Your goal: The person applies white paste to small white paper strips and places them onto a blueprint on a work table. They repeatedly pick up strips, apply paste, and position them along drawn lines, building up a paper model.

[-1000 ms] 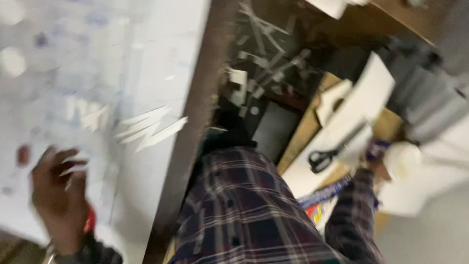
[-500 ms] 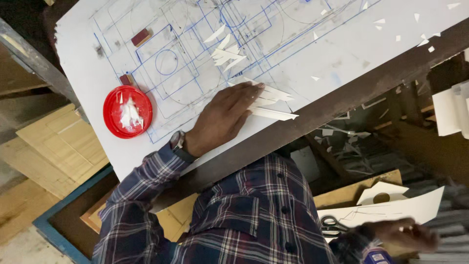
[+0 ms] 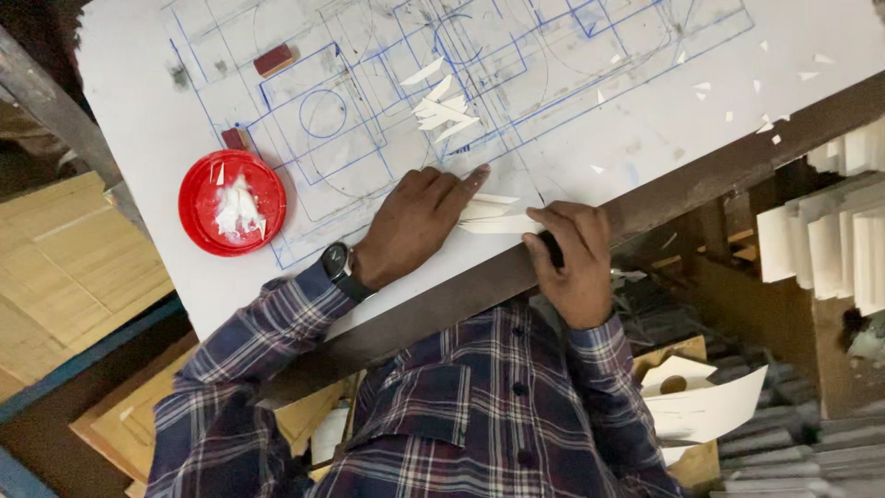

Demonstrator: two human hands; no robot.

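My left hand (image 3: 415, 221), with a wristwatch on its wrist, lies flat on a white board (image 3: 138, 83) covered in blue drawn lines. Its fingers press on a few white cut strips (image 3: 493, 214) near the board's front edge. Just right of it, my right hand (image 3: 570, 267) is closed around a dark-handled tool (image 3: 550, 247), whose tip meets the ends of the strips. The tool's blade end is hidden by my fingers.
A red lid (image 3: 205, 180) with white paste sits left of my left hand. Two small red-brown blocks (image 3: 274, 60) and a pile of white slivers (image 3: 442, 111) lie on the drawing. Stacked white pieces (image 3: 830, 240) stand at right. A cardboard box with white sheets (image 3: 705, 406) is below.
My right hand has come up from the box at the lower right to the board's edge, now gripping the dark tool beside the strips. My left hand has stayed on the strips.
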